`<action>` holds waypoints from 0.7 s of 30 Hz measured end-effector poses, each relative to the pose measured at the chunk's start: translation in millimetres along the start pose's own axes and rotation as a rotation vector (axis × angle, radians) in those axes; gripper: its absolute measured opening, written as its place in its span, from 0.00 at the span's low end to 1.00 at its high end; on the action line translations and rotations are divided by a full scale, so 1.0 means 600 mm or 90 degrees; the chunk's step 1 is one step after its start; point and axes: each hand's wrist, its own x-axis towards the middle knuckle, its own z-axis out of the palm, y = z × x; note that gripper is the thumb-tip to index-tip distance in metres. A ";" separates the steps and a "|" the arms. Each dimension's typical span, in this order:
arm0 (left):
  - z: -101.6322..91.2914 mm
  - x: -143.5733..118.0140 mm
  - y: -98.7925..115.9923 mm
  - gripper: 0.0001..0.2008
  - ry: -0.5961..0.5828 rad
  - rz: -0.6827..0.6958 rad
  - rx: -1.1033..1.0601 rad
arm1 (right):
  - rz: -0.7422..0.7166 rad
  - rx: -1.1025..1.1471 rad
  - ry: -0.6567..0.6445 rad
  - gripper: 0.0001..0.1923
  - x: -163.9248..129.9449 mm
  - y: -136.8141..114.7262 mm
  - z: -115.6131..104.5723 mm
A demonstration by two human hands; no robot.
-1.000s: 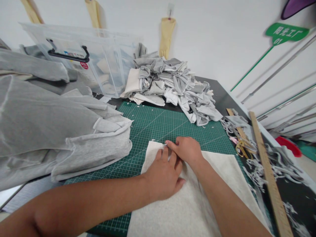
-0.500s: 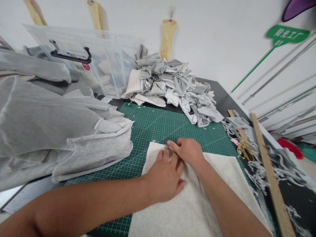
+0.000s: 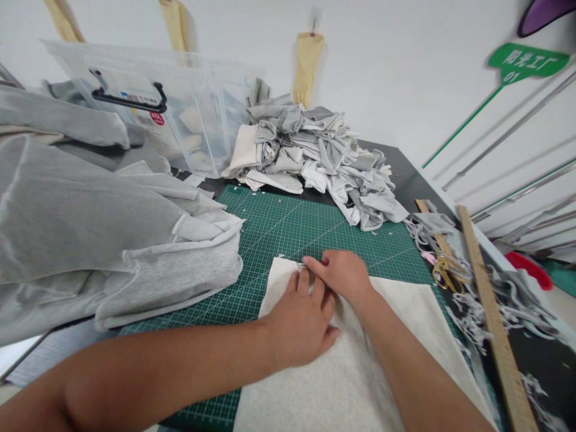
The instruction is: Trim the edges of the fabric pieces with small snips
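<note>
Small metal tool (image 3: 300, 264) mostly hidden under right hand (image 3: 344, 275)

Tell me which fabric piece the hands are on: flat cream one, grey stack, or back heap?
The flat cream piece on the green mat. Both the left hand and right hand press its far edge; the others lie untouched.

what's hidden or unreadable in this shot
- Head view: the small metal tool at the right hand fingertips is mostly covered by the fingers.
- The cream fabric is cut off by the bottom edge.
- The clear bin label is too small to read.
- The scissors are partly buried in scraps.
</note>
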 end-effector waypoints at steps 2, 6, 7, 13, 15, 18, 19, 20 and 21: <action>0.000 0.000 0.000 0.32 0.002 -0.002 -0.001 | -0.001 0.000 0.002 0.33 -0.001 -0.003 -0.001; 0.000 0.000 0.001 0.32 -0.001 -0.005 -0.002 | 0.002 -0.001 0.003 0.33 0.000 -0.007 -0.004; -0.001 0.000 0.001 0.32 -0.002 -0.005 -0.001 | 0.002 0.000 0.003 0.33 0.000 -0.007 -0.004; -0.002 0.001 0.000 0.31 -0.010 0.000 -0.005 | 0.012 0.005 0.001 0.31 0.004 -0.005 -0.001; -0.002 0.001 0.000 0.31 -0.011 0.001 -0.002 | 0.022 0.016 0.003 0.31 0.004 -0.004 0.000; -0.001 0.002 0.000 0.31 -0.011 0.001 0.006 | 0.038 0.042 0.008 0.30 0.004 -0.003 0.000; -0.001 0.002 -0.001 0.31 -0.011 0.001 0.007 | 0.041 0.047 0.012 0.31 0.004 -0.002 0.000; -0.001 0.002 -0.001 0.31 -0.011 0.001 0.006 | 0.042 0.050 0.015 0.31 0.004 -0.002 0.001; -0.001 0.003 -0.001 0.31 -0.012 0.001 0.005 | 0.041 0.052 0.020 0.31 0.004 -0.002 0.001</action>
